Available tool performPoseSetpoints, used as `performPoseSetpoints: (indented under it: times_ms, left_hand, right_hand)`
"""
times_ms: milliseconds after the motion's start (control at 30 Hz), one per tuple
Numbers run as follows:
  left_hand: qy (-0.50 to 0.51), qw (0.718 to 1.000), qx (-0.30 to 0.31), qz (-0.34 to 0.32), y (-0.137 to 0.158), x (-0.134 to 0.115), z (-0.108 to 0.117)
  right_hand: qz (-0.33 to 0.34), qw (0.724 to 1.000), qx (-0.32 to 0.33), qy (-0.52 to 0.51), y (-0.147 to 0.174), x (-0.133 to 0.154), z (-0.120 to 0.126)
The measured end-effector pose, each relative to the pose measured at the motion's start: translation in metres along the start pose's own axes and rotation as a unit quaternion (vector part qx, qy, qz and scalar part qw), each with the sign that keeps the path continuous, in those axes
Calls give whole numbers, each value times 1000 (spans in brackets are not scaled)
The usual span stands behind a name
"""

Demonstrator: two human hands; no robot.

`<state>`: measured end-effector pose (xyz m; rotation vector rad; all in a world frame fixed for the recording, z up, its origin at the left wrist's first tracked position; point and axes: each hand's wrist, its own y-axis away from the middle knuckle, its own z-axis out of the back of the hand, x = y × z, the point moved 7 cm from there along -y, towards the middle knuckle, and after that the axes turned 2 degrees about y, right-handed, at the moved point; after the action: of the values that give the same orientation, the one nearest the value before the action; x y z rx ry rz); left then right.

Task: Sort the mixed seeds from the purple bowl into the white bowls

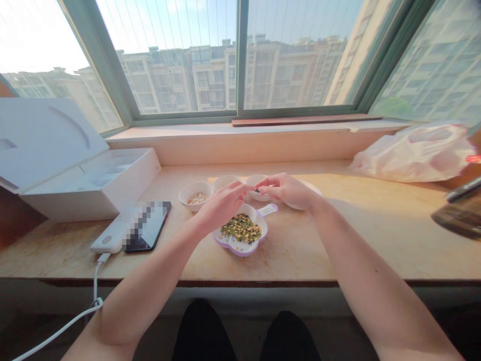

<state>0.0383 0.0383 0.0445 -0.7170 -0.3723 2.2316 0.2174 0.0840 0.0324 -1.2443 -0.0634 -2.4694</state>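
Note:
A white and lilac flower-shaped dish [240,249] with a short handle [268,209] holds mixed beans [241,228] in green, yellow and dark colours. Over its far left rim is my left hand [225,200], fingers drawn together and pointing right. My right hand [286,190] reaches over a small white bowl [259,196] with dark beans in it. Its fingers are bent in a pinch; what they hold, if anything, is too small to make out. The fingertips of both hands come close together. A second white bowl [224,180] is partly hidden behind my left hand.
Another white bowl [182,194] with pale pieces stands left. A white plate [313,189] lies partly under my right hand. Farther left are a phone [152,235], a cabled white power bank [108,238] and an open white box [128,180]. A plastic bag [413,153] sits right.

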Motion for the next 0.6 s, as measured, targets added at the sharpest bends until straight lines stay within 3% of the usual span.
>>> performPoseSetpoints:
  times_ms: [100, 167, 500, 600]
  left_hand:
    - [9, 1000, -28, -4, -1, 1, 1]
    - [4, 1000, -24, -8, -1, 1, 0]
    - [-11, 999, 22, -30, 2, -8, -5]
    - [-24, 1000, 6, 5, 2, -5, 0]
  right_hand:
    - [1, 986, 150, -79, 6, 11, -36]
    - [13, 978, 186, -97, 8, 16, -49]
    - [17, 971, 156, -178, 1, 13, -61]
    - [18, 982, 101, -156, 0, 14, -49]
